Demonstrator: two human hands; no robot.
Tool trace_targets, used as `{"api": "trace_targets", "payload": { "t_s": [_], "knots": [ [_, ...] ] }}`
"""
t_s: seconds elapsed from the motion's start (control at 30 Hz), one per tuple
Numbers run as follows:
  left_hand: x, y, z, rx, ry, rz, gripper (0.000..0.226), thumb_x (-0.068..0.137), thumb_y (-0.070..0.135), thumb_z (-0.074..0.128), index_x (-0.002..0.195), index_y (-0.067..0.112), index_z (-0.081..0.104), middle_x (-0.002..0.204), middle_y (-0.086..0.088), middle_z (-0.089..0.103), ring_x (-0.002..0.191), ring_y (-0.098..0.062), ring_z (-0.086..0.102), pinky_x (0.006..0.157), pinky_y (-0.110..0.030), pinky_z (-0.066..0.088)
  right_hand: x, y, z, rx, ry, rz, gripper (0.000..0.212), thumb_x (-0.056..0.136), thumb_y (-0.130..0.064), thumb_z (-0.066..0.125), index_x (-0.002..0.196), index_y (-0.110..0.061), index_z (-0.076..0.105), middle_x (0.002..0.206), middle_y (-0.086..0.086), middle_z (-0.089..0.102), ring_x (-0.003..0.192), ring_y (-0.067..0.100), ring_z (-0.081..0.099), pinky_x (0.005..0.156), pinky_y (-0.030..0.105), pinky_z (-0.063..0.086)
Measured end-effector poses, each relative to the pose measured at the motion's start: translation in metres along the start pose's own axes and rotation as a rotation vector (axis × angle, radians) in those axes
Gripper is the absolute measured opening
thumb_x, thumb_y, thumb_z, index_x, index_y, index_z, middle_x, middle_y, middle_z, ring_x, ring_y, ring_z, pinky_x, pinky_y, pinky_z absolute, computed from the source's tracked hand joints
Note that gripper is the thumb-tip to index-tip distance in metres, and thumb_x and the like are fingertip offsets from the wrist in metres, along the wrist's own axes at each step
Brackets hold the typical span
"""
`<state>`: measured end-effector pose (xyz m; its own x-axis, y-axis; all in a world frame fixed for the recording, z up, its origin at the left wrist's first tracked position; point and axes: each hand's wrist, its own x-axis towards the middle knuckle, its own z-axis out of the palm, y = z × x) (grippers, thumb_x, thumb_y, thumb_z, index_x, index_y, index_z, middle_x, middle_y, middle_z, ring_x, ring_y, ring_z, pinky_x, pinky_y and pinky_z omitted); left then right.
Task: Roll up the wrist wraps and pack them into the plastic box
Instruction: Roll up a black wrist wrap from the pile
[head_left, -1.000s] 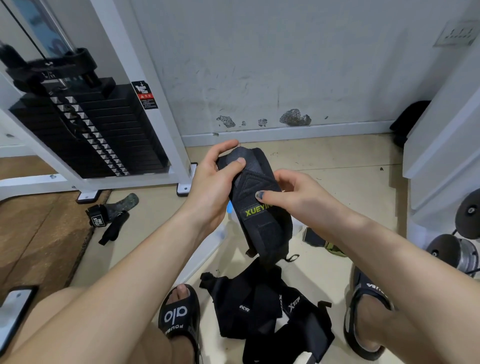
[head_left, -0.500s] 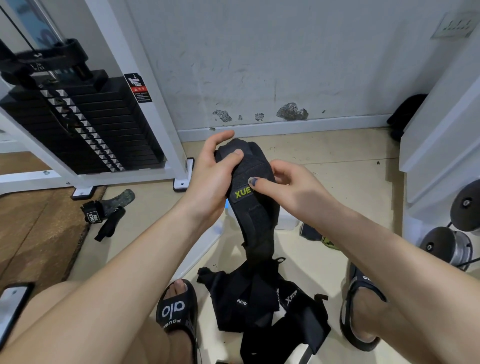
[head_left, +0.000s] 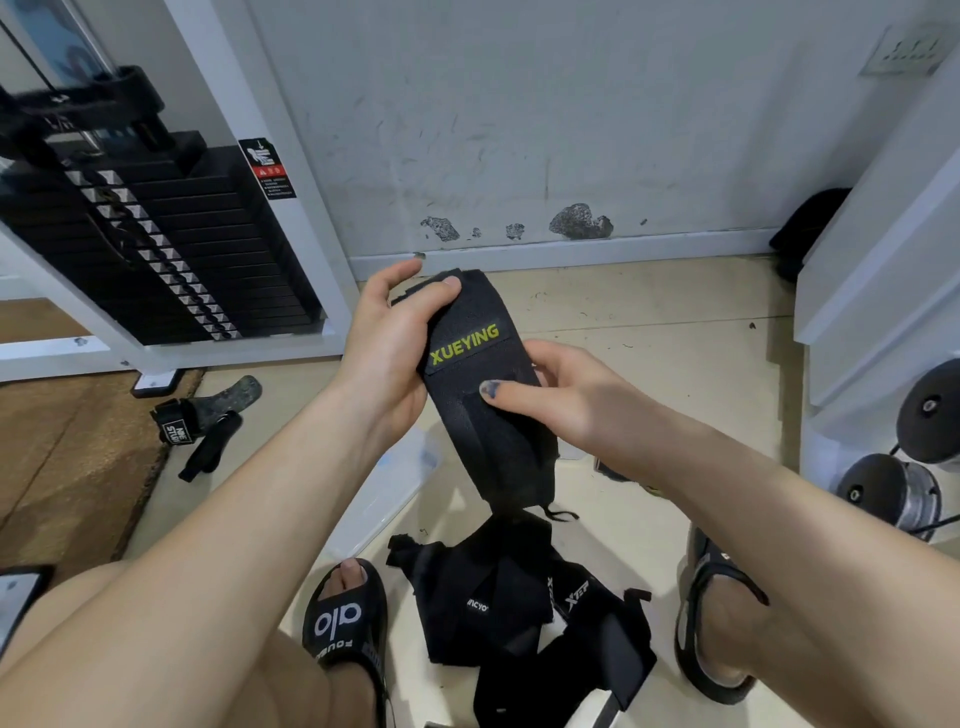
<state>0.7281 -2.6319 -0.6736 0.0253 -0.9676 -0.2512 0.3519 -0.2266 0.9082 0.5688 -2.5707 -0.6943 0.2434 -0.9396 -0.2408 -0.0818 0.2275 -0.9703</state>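
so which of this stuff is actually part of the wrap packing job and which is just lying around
Part of the job:
- wrist wrap marked XUEYING, held by left hand and right hand
- pile of black wraps on the floor
- clear plastic box, mostly hidden behind the left forearm

Just lying about:
- weight stack
- grey strap by the mat
- dumbbells
- phone

Black XUEYING wrist wrap held aloft; more wraps heaped on floor.

Both hands grip black wrist wrap: left hand at top, right hand mid-strap; more wraps on floor.
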Motion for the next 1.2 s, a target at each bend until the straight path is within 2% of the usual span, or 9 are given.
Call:
{"api": "trace_targets", "payload": {
  "t_s": [0.2, 0.3, 0.43, 0.57, 0.8, 0.87, 1.0, 1.1, 1.2],
  "knots": [
    [-0.012, -0.017, 0.004, 0.177, -0.156, -0.090, 0.055, 0.098, 0.017, 0.066, 0.147, 0.030, 0.043, 0.089, 0.002, 0.078, 0.082, -0.014, 0.076, 0.082, -0.035, 0.061, 0.007, -0.001, 0.001, 0.093, 0.140, -0.044, 0.019, 0.103, -0.013, 0.059, 0.114, -0.002, 0.068, 0.098, 0.009, 0.076, 0.083, 0.012, 0.074, 0.066, 0.019, 0.057],
    [-0.014, -0.019, 0.004, 0.189, -0.146, -0.061, 0.050, 0.100, 0.003, 0.060, 0.143, 0.027, 0.049, 0.090, -0.005, 0.078, 0.077, -0.016, 0.075, 0.076, -0.035, 0.062, 0.006, -0.003, 0.000, 0.123, 0.064, -0.001, 0.022, 0.104, -0.016, 0.057, 0.121, -0.004, 0.066, 0.112, 0.013, 0.076, 0.101, 0.020, 0.075, 0.081, 0.026, 0.062],
    [-0.003, -0.007, -0.001, 0.093, -0.072, -0.030, 0.047, 0.102, 0.003, 0.056, 0.141, 0.028, 0.052, 0.095, -0.010, 0.075, 0.074, -0.018, 0.073, 0.069, -0.033, 0.061, 0.002, 0.003, 0.000, -0.016, 0.002, 0.098, 0.024, 0.104, -0.024, 0.059, 0.126, -0.016, 0.066, 0.110, -0.001, 0.077, 0.089, 0.002, 0.074, 0.058, 0.007, 0.048],
    [-0.005, -0.010, -0.002, 0.214, -0.129, -0.094, 0.047, 0.102, 0.021, 0.058, 0.146, 0.031, 0.043, 0.109, -0.004, 0.070, 0.093, -0.017, 0.069, 0.090, -0.038, 0.054, 0.004, 0.002, 0.000, 0.008, 0.090, 0.047, 0.019, 0.104, -0.022, 0.059, 0.118, -0.011, 0.068, 0.095, 0.000, 0.076, 0.073, 0.004, 0.072, 0.053, 0.011, 0.048],
    [-0.010, -0.017, -0.001, 0.199, -0.128, -0.066, 0.043, 0.103, 0.005, 0.054, 0.138, 0.028, 0.055, 0.098, -0.010, 0.072, 0.075, -0.015, 0.074, 0.072, -0.034, 0.062, 0.007, 0.003, -0.001, 0.049, 0.010, 0.106, 0.025, 0.103, -0.024, 0.060, 0.125, -0.014, 0.066, 0.114, 0.009, 0.077, 0.105, 0.023, 0.075, 0.092, 0.040, 0.061],
    [-0.008, -0.012, -0.003, 0.134, -0.108, -0.055, 0.040, 0.104, 0.008, 0.053, 0.139, 0.028, 0.054, 0.100, -0.010, 0.070, 0.072, -0.012, 0.074, 0.072, -0.034, 0.062, 0.004, 0.003, -0.002, 0.011, -0.029, 0.107, 0.022, 0.104, -0.025, 0.058, 0.122, -0.014, 0.066, 0.110, 0.005, 0.078, 0.100, 0.019, 0.076, 0.084, 0.032, 0.061],
    [-0.010, -0.014, -0.003, 0.268, -0.177, -0.069, 0.045, 0.101, 0.021, 0.059, 0.143, 0.036, 0.047, 0.109, -0.008, 0.071, 0.082, -0.010, 0.075, 0.078, -0.030, 0.061, 0.001, -0.003, -0.004, 0.041, 0.067, 0.025, 0.018, 0.106, -0.018, 0.055, 0.112, -0.007, 0.067, 0.086, 0.002, 0.074, 0.062, -0.001, 0.069, 0.043, 0.009, 0.044],
    [-0.014, -0.021, 0.000, 0.314, -0.224, -0.064, 0.050, 0.101, 0.009, 0.059, 0.144, 0.033, 0.048, 0.115, -0.018, 0.071, 0.091, -0.021, 0.075, 0.081, -0.034, 0.062, 0.006, -0.003, -0.005, 0.076, 0.070, -0.022, 0.024, 0.106, -0.021, 0.054, 0.121, -0.009, 0.069, 0.106, 0.011, 0.078, 0.096, 0.019, 0.076, 0.070, 0.022, 0.059],
    [-0.012, -0.018, -0.001, 0.245, -0.164, -0.018, 0.044, 0.103, 0.005, 0.053, 0.139, 0.031, 0.054, 0.109, -0.016, 0.069, 0.081, -0.018, 0.072, 0.073, -0.034, 0.061, 0.007, 0.003, -0.002, 0.045, -0.001, 0.059, 0.025, 0.106, -0.027, 0.055, 0.124, -0.015, 0.067, 0.114, 0.011, 0.077, 0.104, 0.026, 0.075, 0.085, 0.034, 0.062]
  ]
}}
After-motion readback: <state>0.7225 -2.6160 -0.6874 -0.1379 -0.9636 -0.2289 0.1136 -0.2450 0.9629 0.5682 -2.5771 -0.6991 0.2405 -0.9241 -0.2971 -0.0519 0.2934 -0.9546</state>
